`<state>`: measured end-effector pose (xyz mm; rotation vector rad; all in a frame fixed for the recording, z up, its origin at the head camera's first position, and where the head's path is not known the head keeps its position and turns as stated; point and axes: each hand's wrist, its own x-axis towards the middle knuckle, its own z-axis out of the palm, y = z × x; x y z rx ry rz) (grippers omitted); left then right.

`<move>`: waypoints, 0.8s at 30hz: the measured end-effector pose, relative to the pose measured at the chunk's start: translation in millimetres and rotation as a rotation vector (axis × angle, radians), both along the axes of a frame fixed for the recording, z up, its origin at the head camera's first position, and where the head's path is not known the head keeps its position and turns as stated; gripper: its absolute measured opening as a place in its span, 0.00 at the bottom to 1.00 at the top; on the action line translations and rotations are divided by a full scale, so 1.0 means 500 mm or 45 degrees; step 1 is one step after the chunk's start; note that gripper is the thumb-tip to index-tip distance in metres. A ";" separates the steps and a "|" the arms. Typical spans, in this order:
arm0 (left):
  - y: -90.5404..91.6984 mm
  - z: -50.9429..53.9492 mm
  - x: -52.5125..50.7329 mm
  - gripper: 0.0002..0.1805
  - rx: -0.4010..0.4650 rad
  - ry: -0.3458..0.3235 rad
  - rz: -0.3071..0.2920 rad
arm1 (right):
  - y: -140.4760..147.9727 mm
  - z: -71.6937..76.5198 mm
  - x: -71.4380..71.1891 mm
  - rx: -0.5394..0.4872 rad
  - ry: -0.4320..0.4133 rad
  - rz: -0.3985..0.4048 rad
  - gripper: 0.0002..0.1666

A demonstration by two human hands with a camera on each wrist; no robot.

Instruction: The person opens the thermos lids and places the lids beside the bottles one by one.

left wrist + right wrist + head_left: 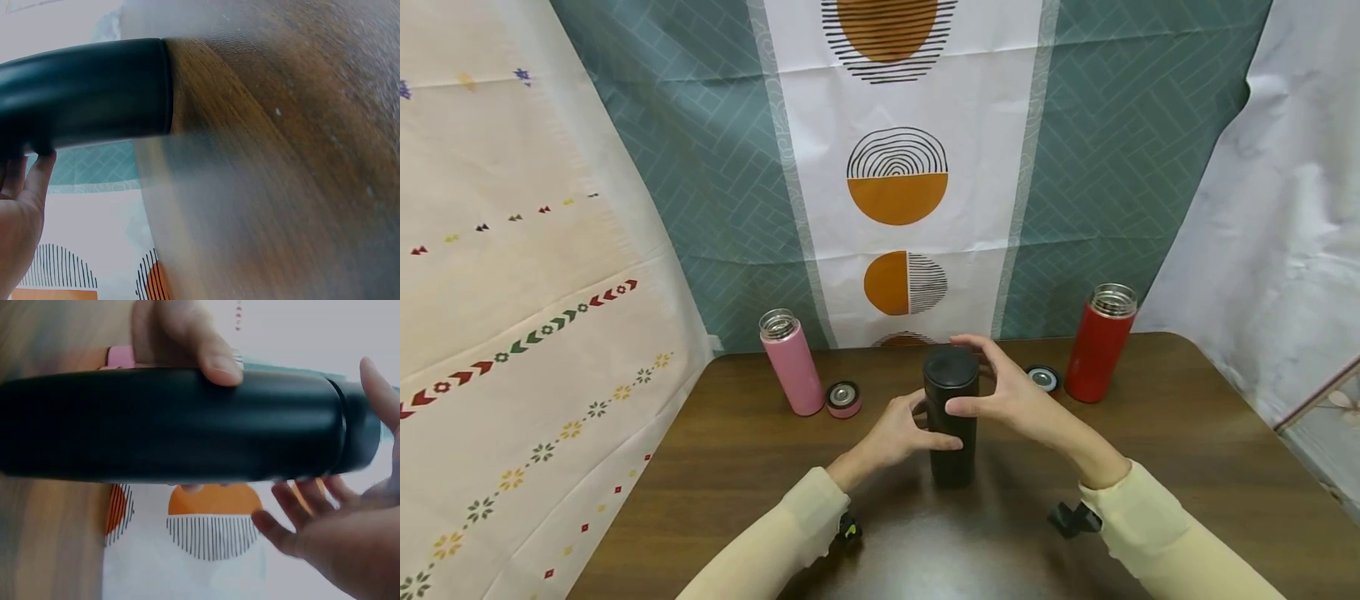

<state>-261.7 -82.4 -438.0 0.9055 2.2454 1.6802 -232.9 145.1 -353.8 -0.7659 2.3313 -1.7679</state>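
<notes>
A black bottle (952,450) with its black lid (951,367) on stands upright in front of me, its base at or close to the tabletop. My left hand (895,429) grips its middle, thumb across the front and fingers behind. Around the bottle's top is my right hand (1011,396), thumb in front and fingers spread loosely. In the right wrist view that thumb lies by the lid (362,428), and at least one fingertip is off the bottle. The left wrist view has the bottle's lower body (94,94) close up.
Left of the bottle are an uncapped pink bottle (793,367) and its pink lid (844,400). At the right stands an uncapped red bottle (1101,346), with its lid (1042,379) beside it. Patterned cloths (700,167) hang behind the wooden table (715,483) and to both sides.
</notes>
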 end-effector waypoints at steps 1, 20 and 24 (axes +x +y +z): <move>0.000 0.001 0.000 0.34 0.002 0.002 -0.004 | -0.003 0.000 0.001 0.032 0.026 -0.047 0.50; 0.001 0.000 -0.005 0.33 0.008 0.015 -0.009 | -0.013 0.001 0.001 -0.010 0.031 -0.111 0.48; 0.001 -0.003 -0.005 0.33 0.001 0.014 -0.007 | -0.010 0.000 0.001 -0.027 0.015 -0.088 0.43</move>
